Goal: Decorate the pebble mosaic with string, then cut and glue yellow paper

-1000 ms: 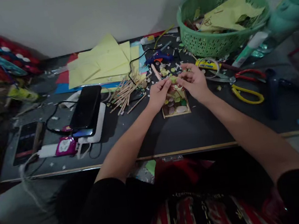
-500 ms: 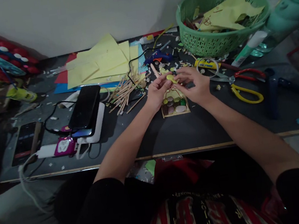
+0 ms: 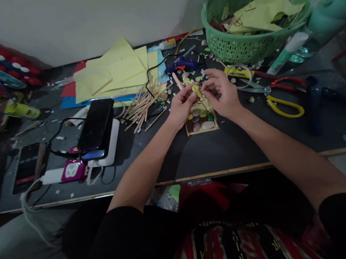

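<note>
A small yellow piece [image 3: 197,91], like a painted pebble, is held up above a little stick-framed picture. My left hand [image 3: 181,106] pinches it from the left between thumb and fingers. On its other side, my right hand [image 3: 224,95] brings thumb and forefinger together at its edge, the other fingers raised. Below them lies the yellow card picture [image 3: 203,130], bordered with thin sticks. Grey, brown and green pebbles [image 3: 208,124] fill its near part, while reddish lines show above them. My hands hide some of its far part.
Behind my hands is a blue glue gun [image 3: 182,64]. Thin wooden sticks [image 3: 144,107] and yellow paper [image 3: 117,73] lie left, with phones [image 3: 97,124] nearer. Red-handled pliers [image 3: 285,84], yellow-handled scissors [image 3: 286,108], a green basket [image 3: 245,45] and a bottle [image 3: 333,19] stand or lie right.
The yellow piece now shows more upright between my fingertips. My right hand has shifted slightly left, its upper fingers lifted more. The whole view has moved a little.
</note>
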Motion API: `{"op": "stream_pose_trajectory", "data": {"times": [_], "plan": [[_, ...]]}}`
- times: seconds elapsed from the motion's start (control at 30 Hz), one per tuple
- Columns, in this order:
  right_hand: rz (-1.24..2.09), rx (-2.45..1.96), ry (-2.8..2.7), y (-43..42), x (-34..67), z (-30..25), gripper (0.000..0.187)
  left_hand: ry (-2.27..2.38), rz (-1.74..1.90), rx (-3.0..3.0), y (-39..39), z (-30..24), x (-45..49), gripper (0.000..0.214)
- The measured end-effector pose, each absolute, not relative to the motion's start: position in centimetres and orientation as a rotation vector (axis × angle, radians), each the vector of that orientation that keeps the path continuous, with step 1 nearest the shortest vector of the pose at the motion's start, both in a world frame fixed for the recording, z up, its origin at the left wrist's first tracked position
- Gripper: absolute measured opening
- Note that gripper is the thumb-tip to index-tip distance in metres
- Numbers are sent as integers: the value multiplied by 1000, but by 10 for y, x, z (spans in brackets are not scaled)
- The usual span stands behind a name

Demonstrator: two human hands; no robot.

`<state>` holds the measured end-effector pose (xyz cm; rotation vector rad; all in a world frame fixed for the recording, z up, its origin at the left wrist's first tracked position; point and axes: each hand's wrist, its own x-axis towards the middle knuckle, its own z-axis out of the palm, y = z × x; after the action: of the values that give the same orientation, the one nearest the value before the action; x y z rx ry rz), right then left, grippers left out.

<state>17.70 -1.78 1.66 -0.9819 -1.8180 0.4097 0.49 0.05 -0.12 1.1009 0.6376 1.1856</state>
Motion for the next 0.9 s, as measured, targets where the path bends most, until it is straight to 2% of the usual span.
{"op": "stream_pose_trajectory", "data": {"times": [0.23,0.5,0.63,0.9], "plan": [[316,-1032,-1937,-22,174,15,48,669,1168,1151,-2,0,5,40],[43,-1198,-1751,-14,200,35,43,673,1185,1037,-5,9,4,33],[94,-1090,-1881,-15,201,43,37,693,1144,1010,-6,13,3,32],[183,-925,-2038,-15,186,30,36,692,1132,1059,-6,13,0,31]]}}
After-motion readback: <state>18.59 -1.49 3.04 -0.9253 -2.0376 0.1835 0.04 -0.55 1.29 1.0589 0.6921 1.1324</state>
